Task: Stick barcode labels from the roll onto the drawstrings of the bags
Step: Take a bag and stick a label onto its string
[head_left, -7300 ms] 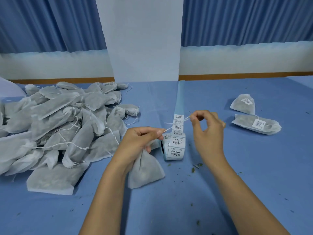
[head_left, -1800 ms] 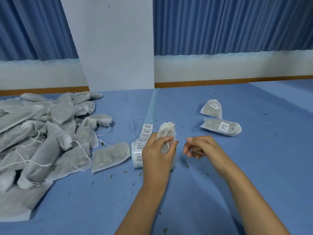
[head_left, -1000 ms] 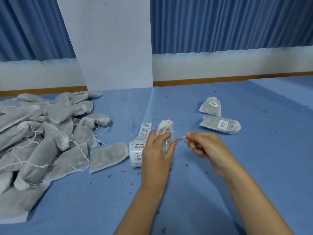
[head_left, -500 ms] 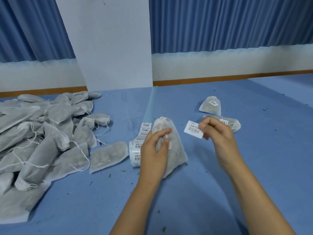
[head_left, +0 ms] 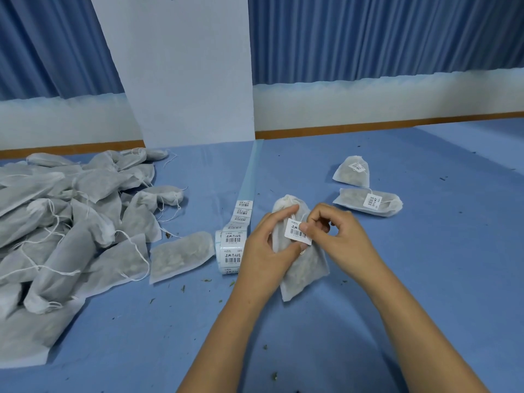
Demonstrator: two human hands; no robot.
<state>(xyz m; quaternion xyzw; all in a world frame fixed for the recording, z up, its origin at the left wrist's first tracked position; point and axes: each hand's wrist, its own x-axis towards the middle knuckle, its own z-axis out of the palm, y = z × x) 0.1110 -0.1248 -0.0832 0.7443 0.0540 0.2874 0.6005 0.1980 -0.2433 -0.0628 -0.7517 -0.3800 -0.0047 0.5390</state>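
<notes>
The left hand [head_left: 265,251] grips a soft grey cloth bag [head_left: 307,272], just right of the white roll of labels [head_left: 231,248] on the blue table [head_left: 431,279]. The bag's long side runs away from the person, and its tied top is at the far end. The right hand [head_left: 341,239] pinches a white barcode label [head_left: 295,231] on the bag's front, near its top.

Soft even bluish light, faint shadows, wide-angle edge bending

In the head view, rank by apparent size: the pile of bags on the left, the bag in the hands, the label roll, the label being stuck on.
1. pile of bags
2. held bag
3. label roll, coiled part only
4. loose label
The gaps are plain; no two look alike.
</notes>
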